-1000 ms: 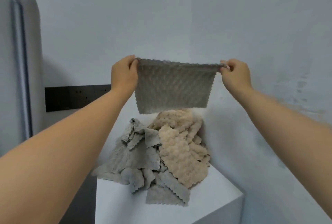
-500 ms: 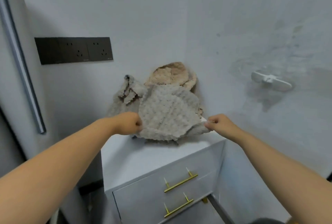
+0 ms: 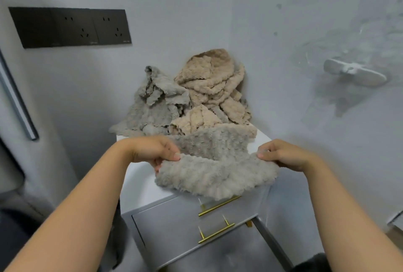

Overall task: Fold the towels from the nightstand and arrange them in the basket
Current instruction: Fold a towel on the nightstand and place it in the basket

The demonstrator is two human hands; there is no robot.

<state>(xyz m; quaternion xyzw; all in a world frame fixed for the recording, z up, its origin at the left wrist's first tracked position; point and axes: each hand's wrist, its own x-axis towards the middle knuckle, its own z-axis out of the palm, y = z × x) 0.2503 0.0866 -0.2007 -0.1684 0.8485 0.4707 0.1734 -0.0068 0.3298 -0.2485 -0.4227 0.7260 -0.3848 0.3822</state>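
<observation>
A grey fluffy towel (image 3: 214, 173) lies doubled over the front of the white nightstand (image 3: 141, 186), its near flap hanging past the edge. My left hand (image 3: 152, 152) pinches its left end and my right hand (image 3: 281, 155) pinches its right end. Behind it, in the corner, sits a heap of crumpled towels: grey ones (image 3: 152, 106) on the left, beige ones (image 3: 213, 88) on the right. No basket is in view.
The nightstand has two grey drawers with brass handles (image 3: 218, 206). A black socket panel (image 3: 69, 27) is on the left wall. A white hook fitting (image 3: 353, 73) sticks out of the right wall. A dark object (image 3: 316, 263) shows at the bottom right.
The grey towel, first held up spread in the air, has come down onto the nightstand and its near half is now folded toward me. Both hands moved down and closer to me.
</observation>
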